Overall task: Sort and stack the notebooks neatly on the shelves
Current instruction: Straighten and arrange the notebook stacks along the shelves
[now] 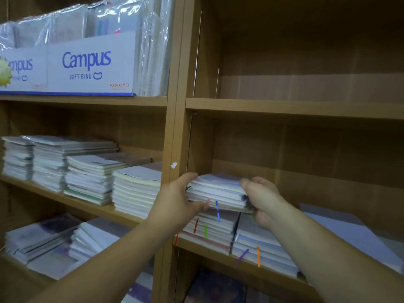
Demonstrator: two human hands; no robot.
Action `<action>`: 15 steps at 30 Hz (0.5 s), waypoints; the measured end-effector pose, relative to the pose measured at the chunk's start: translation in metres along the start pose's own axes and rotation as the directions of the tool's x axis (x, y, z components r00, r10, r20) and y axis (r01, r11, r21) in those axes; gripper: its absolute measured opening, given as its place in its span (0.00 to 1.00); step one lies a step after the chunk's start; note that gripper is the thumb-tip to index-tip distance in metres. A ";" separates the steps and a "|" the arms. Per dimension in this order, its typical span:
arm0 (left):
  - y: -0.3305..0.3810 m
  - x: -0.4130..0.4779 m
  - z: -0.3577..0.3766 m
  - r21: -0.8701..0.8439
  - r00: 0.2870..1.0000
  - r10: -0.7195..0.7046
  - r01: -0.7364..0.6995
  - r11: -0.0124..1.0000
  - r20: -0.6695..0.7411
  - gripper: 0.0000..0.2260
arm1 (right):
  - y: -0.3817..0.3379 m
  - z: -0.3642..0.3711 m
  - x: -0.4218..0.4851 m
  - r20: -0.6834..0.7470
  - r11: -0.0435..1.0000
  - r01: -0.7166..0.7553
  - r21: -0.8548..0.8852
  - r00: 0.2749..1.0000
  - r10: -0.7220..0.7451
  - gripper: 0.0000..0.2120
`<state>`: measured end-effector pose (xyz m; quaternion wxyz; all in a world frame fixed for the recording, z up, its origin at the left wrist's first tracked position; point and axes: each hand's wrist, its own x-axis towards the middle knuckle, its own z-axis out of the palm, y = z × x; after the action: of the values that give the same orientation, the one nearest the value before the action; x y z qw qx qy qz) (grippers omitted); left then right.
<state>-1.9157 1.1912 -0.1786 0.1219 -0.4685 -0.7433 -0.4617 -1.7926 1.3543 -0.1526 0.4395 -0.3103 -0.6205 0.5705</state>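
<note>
2 hands: left hand point(175, 203), right hand point(261, 199). 1 bundle of notebooks point(218, 191) held between them. Right shelf point(203, 253): 2 lower stacks point(211, 231) beneath it, 1 flat sheet point(341, 228) off right. Left middle shelf point(43, 194): 4 notebook stacks point(87, 178). Left lower shelf point(15, 278): 2 blurred piles point(94, 239). Top left: 2 Campus boxes point(87, 66). Coloured ribbons point(217, 212): at least 7.

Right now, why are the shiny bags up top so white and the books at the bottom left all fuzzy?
Head view: light glares off the plastic wrap up top; the lower-left notebook piles smear, likely camera motion; the wide lens tilts the shelf boards; the notebook bundle gripped by left hand and right hand looks sharper.
</note>
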 end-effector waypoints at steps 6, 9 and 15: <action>-0.036 -0.012 -0.006 0.314 0.993 0.100 -0.074 0.946 -0.066 0.26 | -0.007 0.005 -0.017 0.171 0.970 0.014 -0.241 0.985 0.029 0.24; -0.041 -0.008 -0.003 0.090 0.999 -0.031 0.033 0.995 -0.025 0.26 | -0.019 -0.005 -0.030 0.218 0.917 0.057 -0.394 0.975 0.033 0.30; -0.061 -0.013 0.005 -0.209 0.992 -0.087 0.066 0.976 -0.092 0.17 | -0.014 -0.019 -0.047 0.358 0.951 0.047 -0.307 0.931 0.070 0.50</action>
<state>-1.9564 1.1793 -0.2241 0.0921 -0.4258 -0.7021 -0.5633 -1.7541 1.3182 -0.1487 0.2591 -0.2678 -0.7713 0.5160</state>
